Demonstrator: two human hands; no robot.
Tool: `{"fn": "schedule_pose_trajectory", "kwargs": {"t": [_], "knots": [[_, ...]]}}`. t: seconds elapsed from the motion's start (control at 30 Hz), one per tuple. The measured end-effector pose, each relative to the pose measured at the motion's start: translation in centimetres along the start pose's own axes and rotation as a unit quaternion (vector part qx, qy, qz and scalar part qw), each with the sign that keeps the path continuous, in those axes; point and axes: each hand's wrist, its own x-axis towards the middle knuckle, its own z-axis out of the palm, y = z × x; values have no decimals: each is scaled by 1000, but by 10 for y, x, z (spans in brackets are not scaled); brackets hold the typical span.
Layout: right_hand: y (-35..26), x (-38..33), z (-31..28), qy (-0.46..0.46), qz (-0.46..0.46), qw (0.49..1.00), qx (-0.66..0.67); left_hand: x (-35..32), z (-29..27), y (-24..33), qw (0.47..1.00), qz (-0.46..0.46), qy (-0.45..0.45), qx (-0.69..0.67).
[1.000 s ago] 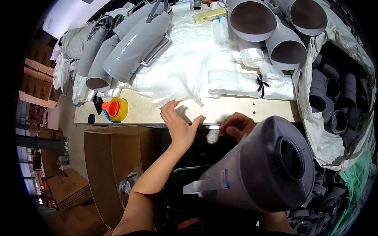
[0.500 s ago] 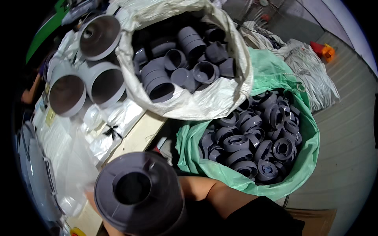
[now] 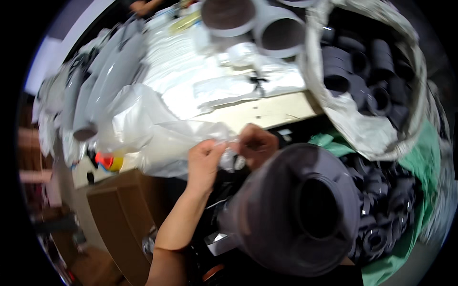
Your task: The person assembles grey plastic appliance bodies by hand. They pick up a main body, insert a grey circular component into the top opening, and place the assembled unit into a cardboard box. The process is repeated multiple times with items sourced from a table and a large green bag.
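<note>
while a grey pipe fitting (image 3: pixel 296 209) rests below, both hands' fingers (image 3: pixel 217 145) pinch a clear plastic bag (image 3: pixel 167 143).

A pale worktable (image 3: pixel 267 112) crosses the middle. At its far edge lie wide grey pipes (image 3: pixel 267 24). Right of it, a white sack (image 3: pixel 362 128) holds dark fittings (image 3: pixel 362 62). Below its near edge stands a cardboard box (image 3: pixel 119 209).

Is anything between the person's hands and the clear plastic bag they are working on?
Nothing visible. The left hand and right hand both already pinch the clear plastic bag at its edge, over the table. The big grey pipe fitting sits below the right hand, nearer the camera, not between hands and bag.
</note>
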Motion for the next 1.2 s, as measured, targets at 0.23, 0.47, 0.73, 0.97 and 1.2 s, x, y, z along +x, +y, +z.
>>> {"fn": "schedule_pose_trajectory", "kwargs": {"t": [0.23, 0.47, 0.73, 0.97, 1.2], "knots": [[29, 4, 1, 45, 68, 986, -144, -15, -13, -10, 990, 89, 106, -19], [28, 9, 8, -9, 55, 986, -160, -4, -28, -19, 995, 33, 48, -79], [28, 14, 26, -20, -6, 975, -221, -6, -37, -21, 977, -73, 12, -199], [38, 11, 21, 82, 78, 977, -180, -7, -62, -17, 989, 84, -6, -125], [37, 13, 25, -13, 88, 991, -99, -7, -48, -31, 986, 12, -1, -165]]}}
